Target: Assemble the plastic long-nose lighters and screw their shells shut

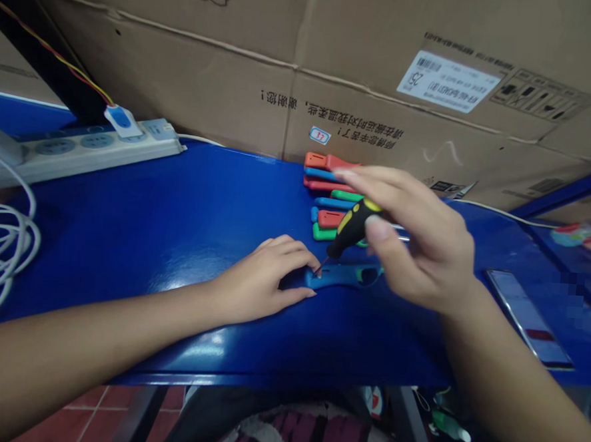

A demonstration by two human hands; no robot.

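My right hand (419,242) grips a screwdriver (351,227) by its black and yellow handle, holding it tilted. The tip points down onto the left end of a blue plastic handle-shaped piece (339,276), which lies flat on the table. Thumb and forefinger of my left hand (275,276) close around that same end. The piece has a narrow slot and a green patch near its right end, partly under my right hand. Just behind it sits a stack of similar orange, red, blue and green pieces (330,219), partly hidden by my right hand.
A large cardboard box (225,63) stands along the back of the blue table (175,220). To the left are a power strip (87,143) with a plug in it and a coiled white cable (8,250). A phone (527,318) lies at the right.
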